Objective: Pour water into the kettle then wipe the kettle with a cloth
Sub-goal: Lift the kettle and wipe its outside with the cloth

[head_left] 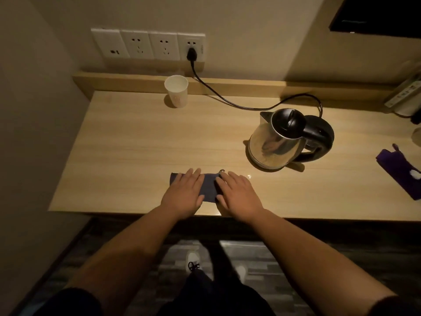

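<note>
A steel kettle (273, 142) with a black lid and black handle stands on its base at the right of the wooden desk (136, 142), lid down. A white paper cup (176, 91) stands upright at the back, left of the kettle. A dark blue folded cloth (209, 189) lies flat near the desk's front edge. My left hand (184, 193) lies palm down on the cloth's left part, fingers spread. My right hand (239, 197) rests flat on its right edge. Neither hand grips anything.
The kettle's black cord (227, 99) runs across the back of the desk to a plug in the wall sockets (148, 44). A purple cloth (403, 172) lies at the far right edge. A wall closes off the left side.
</note>
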Tool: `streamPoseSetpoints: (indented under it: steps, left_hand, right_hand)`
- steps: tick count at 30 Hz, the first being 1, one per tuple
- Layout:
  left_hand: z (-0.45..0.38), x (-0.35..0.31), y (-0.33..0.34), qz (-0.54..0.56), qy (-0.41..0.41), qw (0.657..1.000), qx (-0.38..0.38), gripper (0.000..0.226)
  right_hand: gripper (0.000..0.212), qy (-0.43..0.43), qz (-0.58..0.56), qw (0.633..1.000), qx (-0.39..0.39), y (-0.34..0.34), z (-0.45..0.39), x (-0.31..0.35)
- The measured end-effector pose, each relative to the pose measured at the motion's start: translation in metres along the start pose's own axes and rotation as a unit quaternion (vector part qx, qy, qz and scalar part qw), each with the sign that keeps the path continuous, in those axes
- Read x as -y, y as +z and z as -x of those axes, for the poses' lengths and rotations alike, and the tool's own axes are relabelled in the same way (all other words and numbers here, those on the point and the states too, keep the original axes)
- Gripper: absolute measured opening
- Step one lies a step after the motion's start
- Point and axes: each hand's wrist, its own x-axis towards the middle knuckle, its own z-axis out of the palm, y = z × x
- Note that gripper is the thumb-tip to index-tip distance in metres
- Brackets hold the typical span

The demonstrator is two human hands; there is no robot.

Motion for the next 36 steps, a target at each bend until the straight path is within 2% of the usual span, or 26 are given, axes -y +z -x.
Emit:
streamPoseSetpoints:
  steps: [8, 16, 24, 30, 36]
  left_hand:
    - [-0.014, 0.016, 0.014, -0.01, 0.059, 0.998, -0.012, 0.072]
    - [-0.007, 0.018, 0.02, -0.011, 0.089, 0.996, -0.029, 0.079]
    - [0.008, 0.011, 0.029, -0.028, 0.095, 0.994, -0.052, 0.078]
    - [0.024, -0.006, 0.029, -0.056, 0.076, 0.992, -0.083, 0.063]
    - [0.029, -0.019, 0.02, -0.081, 0.065, 0.992, -0.07, 0.063]
  right_hand:
    - [0.058, -0.02, 0.007, 1.0, 0.021, 0.024, -0.018, -0.001]
    - [0.056, -0.016, -0.007, 1.0, 0.009, 0.034, -0.007, 0.0]
    - [0.053, -0.024, -0.002, 1.0, 0.006, 0.036, 0.002, 0.003]
    - [0.054, -0.046, -0.001, 0.999, 0.024, 0.038, 0.016, 0.006]
    - [0.055, -0.062, 0.003, 0.998, 0.033, 0.031, 0.022, 0.007]
